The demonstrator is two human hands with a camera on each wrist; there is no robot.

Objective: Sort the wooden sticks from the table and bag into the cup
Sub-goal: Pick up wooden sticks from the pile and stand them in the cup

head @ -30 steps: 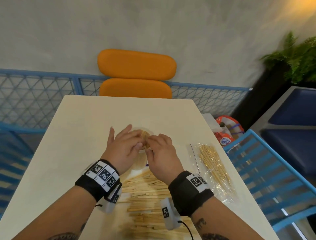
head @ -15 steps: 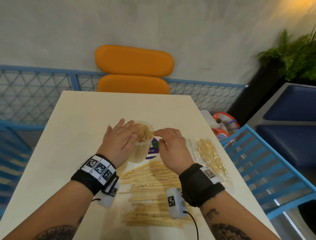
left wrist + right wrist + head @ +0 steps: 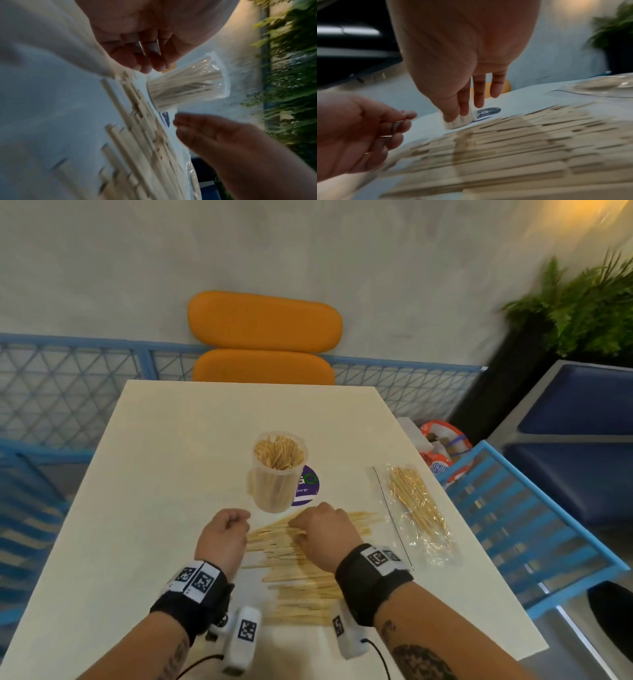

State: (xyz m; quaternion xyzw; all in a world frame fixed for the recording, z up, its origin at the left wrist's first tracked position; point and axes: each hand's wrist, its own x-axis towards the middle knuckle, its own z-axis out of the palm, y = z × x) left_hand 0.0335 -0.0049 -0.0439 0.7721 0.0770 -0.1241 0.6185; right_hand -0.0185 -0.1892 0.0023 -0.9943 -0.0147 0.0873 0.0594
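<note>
A clear plastic cup (image 3: 279, 474) packed with upright wooden sticks stands free at the table's middle. A flat pile of loose sticks (image 3: 301, 580) lies nearer me. A clear bag (image 3: 419, 508) of thinner sticks lies to the right. My left hand (image 3: 239, 520) hovers at the pile's left far corner, fingers loosely curled and holding nothing, as the left wrist view (image 3: 149, 66) also shows. My right hand (image 3: 298, 525) is over the pile's far edge; its fingers (image 3: 478, 94) point down, fairly straight, with nothing in them. Both wrist views are blurred.
A round purple sticker (image 3: 308, 486) lies on the cream table (image 3: 164, 474) behind the cup. An orange chair (image 3: 263, 337) stands past the far edge. Blue chairs (image 3: 527, 525) and a red-and-white bag (image 3: 442, 446) are off the right side.
Both hands have left the cup's rim and drawn back toward me to the loose pile. The cup now stands alone.
</note>
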